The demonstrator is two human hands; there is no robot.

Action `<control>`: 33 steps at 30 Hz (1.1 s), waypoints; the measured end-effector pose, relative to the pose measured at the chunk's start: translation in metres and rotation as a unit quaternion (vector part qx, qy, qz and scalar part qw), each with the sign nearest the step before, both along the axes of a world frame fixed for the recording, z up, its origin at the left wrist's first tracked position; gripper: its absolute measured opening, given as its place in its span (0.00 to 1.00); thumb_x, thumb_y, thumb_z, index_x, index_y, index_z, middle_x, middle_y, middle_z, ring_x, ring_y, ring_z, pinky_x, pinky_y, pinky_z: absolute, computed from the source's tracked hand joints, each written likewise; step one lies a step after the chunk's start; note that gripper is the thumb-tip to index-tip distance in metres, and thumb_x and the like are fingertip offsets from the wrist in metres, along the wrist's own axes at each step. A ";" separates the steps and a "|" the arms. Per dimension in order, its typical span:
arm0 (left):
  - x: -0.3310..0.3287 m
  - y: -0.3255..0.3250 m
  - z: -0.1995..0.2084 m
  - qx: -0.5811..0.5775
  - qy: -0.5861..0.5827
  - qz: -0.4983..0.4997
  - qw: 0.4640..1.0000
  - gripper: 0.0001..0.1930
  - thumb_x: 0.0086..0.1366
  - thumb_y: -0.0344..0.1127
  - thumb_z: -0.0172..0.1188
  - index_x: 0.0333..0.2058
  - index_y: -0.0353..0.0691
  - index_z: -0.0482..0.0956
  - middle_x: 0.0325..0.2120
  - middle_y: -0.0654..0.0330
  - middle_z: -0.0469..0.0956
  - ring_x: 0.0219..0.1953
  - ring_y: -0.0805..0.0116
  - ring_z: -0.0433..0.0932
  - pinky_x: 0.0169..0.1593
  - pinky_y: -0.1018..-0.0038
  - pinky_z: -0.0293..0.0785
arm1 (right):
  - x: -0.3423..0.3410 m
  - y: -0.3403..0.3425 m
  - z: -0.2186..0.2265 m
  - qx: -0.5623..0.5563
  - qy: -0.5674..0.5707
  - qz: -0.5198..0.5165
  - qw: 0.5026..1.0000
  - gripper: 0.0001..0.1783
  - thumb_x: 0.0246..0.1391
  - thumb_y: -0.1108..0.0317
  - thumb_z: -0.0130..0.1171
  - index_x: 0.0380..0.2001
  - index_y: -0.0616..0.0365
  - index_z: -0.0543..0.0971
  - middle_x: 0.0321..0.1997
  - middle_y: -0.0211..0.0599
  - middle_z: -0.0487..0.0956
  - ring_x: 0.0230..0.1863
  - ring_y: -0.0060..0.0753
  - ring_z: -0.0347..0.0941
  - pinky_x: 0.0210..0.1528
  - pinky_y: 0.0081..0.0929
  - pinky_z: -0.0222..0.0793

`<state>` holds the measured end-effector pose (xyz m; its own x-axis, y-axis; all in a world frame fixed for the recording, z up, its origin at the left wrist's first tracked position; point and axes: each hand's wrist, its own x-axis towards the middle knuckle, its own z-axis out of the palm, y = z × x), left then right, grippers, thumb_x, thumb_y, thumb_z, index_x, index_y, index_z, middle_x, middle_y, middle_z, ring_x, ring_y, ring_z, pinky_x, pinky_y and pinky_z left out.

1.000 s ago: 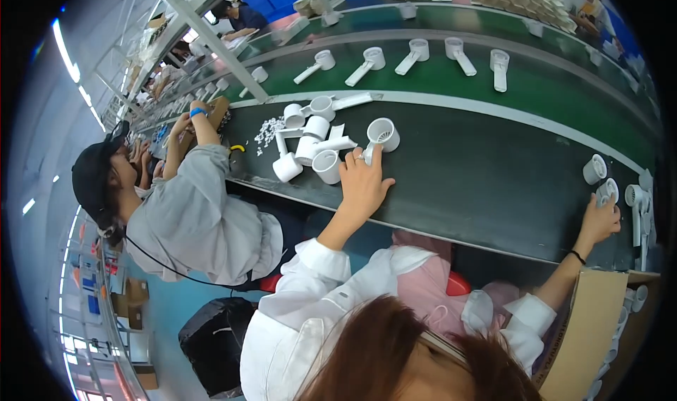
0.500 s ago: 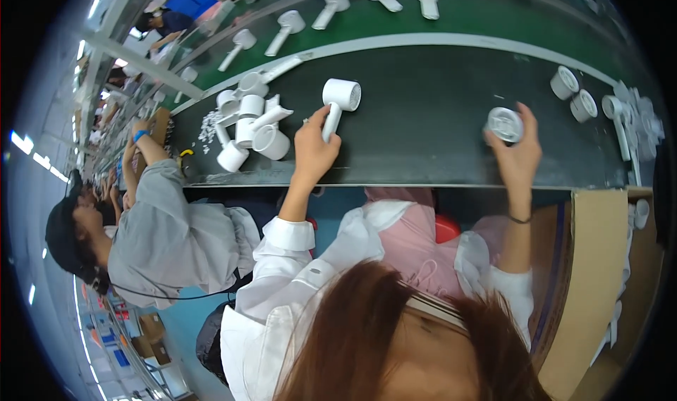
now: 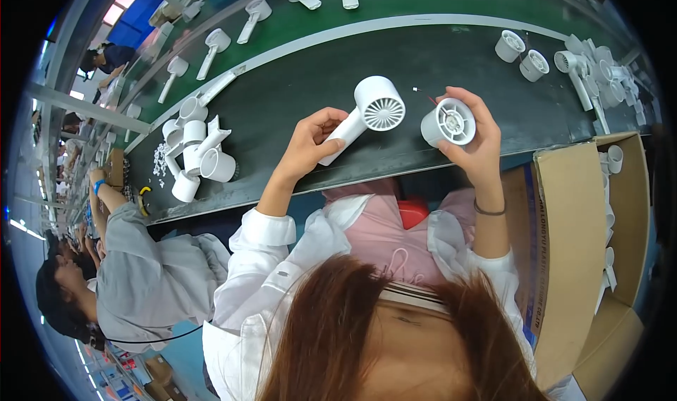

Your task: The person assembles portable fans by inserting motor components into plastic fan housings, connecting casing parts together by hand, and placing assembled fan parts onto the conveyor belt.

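Note:
My left hand (image 3: 315,142) is wrapped round the handle of a white handheld fan housing (image 3: 376,94). Its round head points away from me, with a slotted grille turned to the right. In my right hand (image 3: 481,134) is a white round fan motor unit (image 3: 450,122), gripped by its rim, spokes facing up. A thin dark red wire with a small white plug sticks out from it toward the housing. The two parts are apart, a short gap between them, both above the dark work surface (image 3: 296,84).
White housings and handle shells (image 3: 194,147) lie piled at the left beside tiny white pieces (image 3: 161,163). Two motor units (image 3: 534,65) stand at the far right near heaped fan housings (image 3: 599,66). A cardboard box (image 3: 575,239) is at my right. A co-worker (image 3: 151,260) sits at left.
My right hand has brought the motor unit left, close to the housing. My left hand has turned the housing so its grille shows. The view has shifted to the right.

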<state>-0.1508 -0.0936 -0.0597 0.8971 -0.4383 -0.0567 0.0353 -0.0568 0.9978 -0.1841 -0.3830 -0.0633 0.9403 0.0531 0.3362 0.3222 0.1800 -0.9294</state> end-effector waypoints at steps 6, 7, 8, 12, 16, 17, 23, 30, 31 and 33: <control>0.003 -0.010 -0.005 -0.009 -0.027 -0.017 0.999 0.18 0.52 0.20 0.59 0.44 0.35 0.73 0.37 0.63 0.74 0.40 0.76 0.74 0.46 0.79 0.70 | -0.014 -0.001 0.007 -0.043 -0.037 -0.068 0.996 0.37 0.36 0.75 0.60 0.56 0.65 0.67 0.50 0.41 0.74 0.50 0.28 0.71 0.54 0.25 0.65; 0.003 -0.012 -0.005 -0.018 -0.069 -0.023 0.997 0.17 0.52 0.20 0.59 0.43 0.35 0.73 0.36 0.63 0.74 0.39 0.76 0.73 0.46 0.79 0.69 | -0.013 -0.002 0.007 -0.049 -0.042 -0.079 0.995 0.37 0.35 0.75 0.60 0.56 0.65 0.68 0.50 0.42 0.74 0.50 0.28 0.71 0.55 0.25 0.65; 0.003 -0.013 -0.005 -0.028 -0.110 -0.028 0.993 0.16 0.52 0.20 0.59 0.42 0.35 0.73 0.36 0.64 0.74 0.39 0.76 0.73 0.46 0.79 0.69 | -0.012 -0.003 0.006 -0.055 -0.048 -0.089 0.993 0.37 0.35 0.75 0.59 0.56 0.65 0.68 0.50 0.42 0.74 0.50 0.29 0.72 0.55 0.25 0.65; -0.002 -0.015 -0.001 -0.032 -0.114 -0.008 0.993 0.15 0.52 0.20 0.60 0.40 0.36 0.73 0.36 0.63 0.74 0.39 0.76 0.73 0.46 0.79 0.68 | -0.005 0.000 -0.001 -0.071 -0.033 -0.093 0.993 0.35 0.36 0.75 0.58 0.55 0.64 0.70 0.50 0.41 0.75 0.49 0.29 0.72 0.55 0.26 0.65; -0.009 -0.020 0.007 0.022 -0.176 0.008 0.984 0.13 0.50 0.20 0.60 0.37 0.36 0.75 0.34 0.62 0.76 0.37 0.74 0.74 0.44 0.78 0.70 | 0.009 0.000 -0.013 -0.199 -0.060 -0.159 0.965 0.31 0.37 0.80 0.56 0.51 0.60 0.73 0.48 0.37 0.75 0.48 0.29 0.73 0.53 0.24 0.66; -0.011 -0.021 0.011 0.044 -0.192 0.010 0.980 0.13 0.50 0.20 0.60 0.36 0.36 0.75 0.34 0.62 0.77 0.37 0.72 0.75 0.42 0.77 0.70 | 0.012 -0.001 -0.017 -0.258 -0.070 -0.183 0.946 0.30 0.38 0.79 0.56 0.51 0.60 0.74 0.48 0.38 0.75 0.49 0.31 0.73 0.54 0.25 0.66; -0.018 -0.028 0.029 0.149 -0.374 0.034 0.915 0.11 0.47 0.21 0.60 0.32 0.37 0.76 0.32 0.57 0.78 0.33 0.61 0.77 0.35 0.74 0.72 | 0.032 -0.007 -0.036 -0.261 -0.026 -0.202 0.944 0.31 0.37 0.79 0.57 0.52 0.57 0.74 0.48 0.39 0.75 0.50 0.36 0.73 0.54 0.27 0.66; -0.010 -0.032 0.004 0.356 -0.605 0.134 0.699 0.13 0.44 0.24 0.60 0.31 0.44 0.77 0.30 0.60 0.76 0.34 0.64 0.77 0.32 0.71 0.71 | 0.027 -0.001 -0.033 -0.342 -0.036 -0.303 0.889 0.33 0.37 0.72 0.70 0.52 0.59 0.74 0.49 0.40 0.75 0.49 0.37 0.73 0.51 0.29 0.68; -0.009 -0.031 -0.002 0.400 -0.640 0.129 0.643 0.13 0.44 0.25 0.60 0.32 0.45 0.77 0.31 0.61 0.75 0.35 0.64 0.77 0.32 0.71 0.71 | 0.025 0.000 -0.031 -0.342 -0.037 -0.306 0.888 0.33 0.37 0.72 0.70 0.52 0.59 0.74 0.49 0.40 0.75 0.49 0.37 0.73 0.51 0.29 0.68; -0.008 -0.032 -0.010 0.437 -0.674 0.124 0.582 0.13 0.44 0.26 0.60 0.32 0.47 0.77 0.32 0.61 0.75 0.36 0.64 0.76 0.31 0.71 0.70 | 0.021 0.001 -0.028 -0.340 -0.018 -0.308 0.888 0.32 0.36 0.73 0.70 0.51 0.60 0.75 0.48 0.40 0.75 0.48 0.37 0.74 0.50 0.29 0.68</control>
